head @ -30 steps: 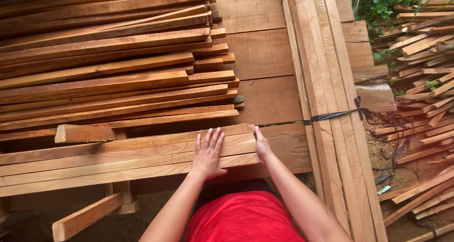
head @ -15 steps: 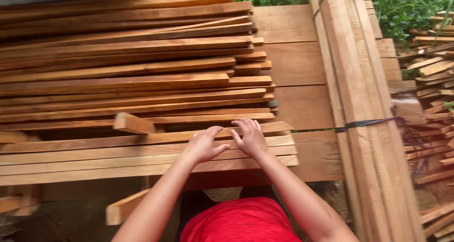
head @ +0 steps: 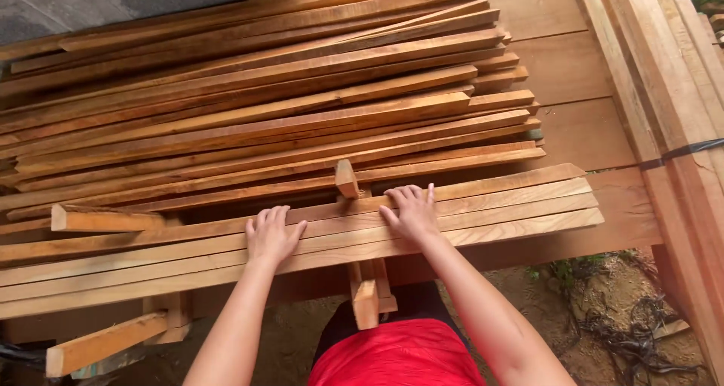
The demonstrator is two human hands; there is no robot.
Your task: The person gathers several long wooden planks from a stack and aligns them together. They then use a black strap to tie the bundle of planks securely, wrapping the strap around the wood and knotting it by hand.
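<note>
Left hand: left hand [head: 271, 235], palm down, fingers spread wide and flat on the near row of long reddish-brown sawn timber strips [head: 467, 212]; it presses on them and grips nothing.
Right hand: right hand [head: 411, 212], also flat and open, fingers fanned toward the far side of the same row, beside a short upright wooden offcut [head: 346, 178]; nothing is closed in it.
Change since 1 second ago: both hands sat close together near the row's right end; they are now apart, the left one further left, and the view has swung leftward with them.
Meaning, as a judgement: the hands seem to be shifting along the row to level or slide the strips, with no strip lifted yet.
Near row: about 4 strips lying side by side along the front edge of the wooden plank counter [head: 581, 129], ends roughly flush at the right.
Main stack: large pile of long orange-brown timber battens [head: 264, 92] behind the near row, laid lengthwise, ends uneven at the right.
Loose piece: short squared wooden block [head: 105, 218] resting on the left part of the near row.
Support: pale wooden trestle leg [head: 366, 299] under the counter's front edge, between the forearms.
Right side: strapped bundle of long pale boards [head: 664, 76] held by a dark band [head: 679, 153], well apart from both hands.
Clothing: red garment [head: 396, 356] at the bottom of the view.
</note>
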